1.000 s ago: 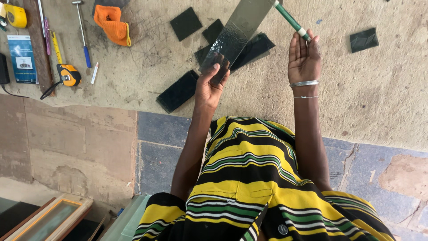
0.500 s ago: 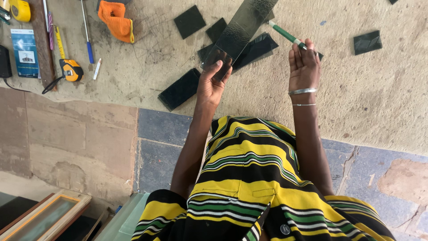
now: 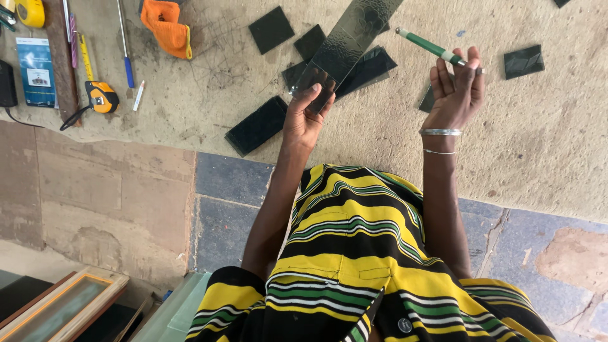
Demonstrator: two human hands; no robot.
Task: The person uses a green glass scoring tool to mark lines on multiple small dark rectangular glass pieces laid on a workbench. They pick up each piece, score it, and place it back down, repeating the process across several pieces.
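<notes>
My left hand [image 3: 305,116] grips the near end of a long strip of patterned dark glass [image 3: 352,39] that slants up and to the right above a felt-covered bench [image 3: 538,139]. My right hand [image 3: 457,95] holds a green-handled glass cutter [image 3: 430,47] between its fingers, with the tool pointing up to the left, clear of the strip. Two thin bangles circle my right wrist. Several dark glass offcuts lie under and around the strip, among them a rectangle [image 3: 258,125] at the bench's near edge and a square [image 3: 271,29] further back.
At the back left lie an orange cloth [image 3: 166,26], a yellow tape measure [image 3: 102,97], a blue-tipped tool [image 3: 125,44], a blue booklet [image 3: 37,71] and a wooden rule [image 3: 58,54]. Another small dark glass piece [image 3: 523,61] sits at the right. A wooden frame [image 3: 60,304] rests at bottom left.
My right hand has tilted the cutter from pointing steeply upward to lying flatter and aimed left. The glass strip stays held in my left hand.
</notes>
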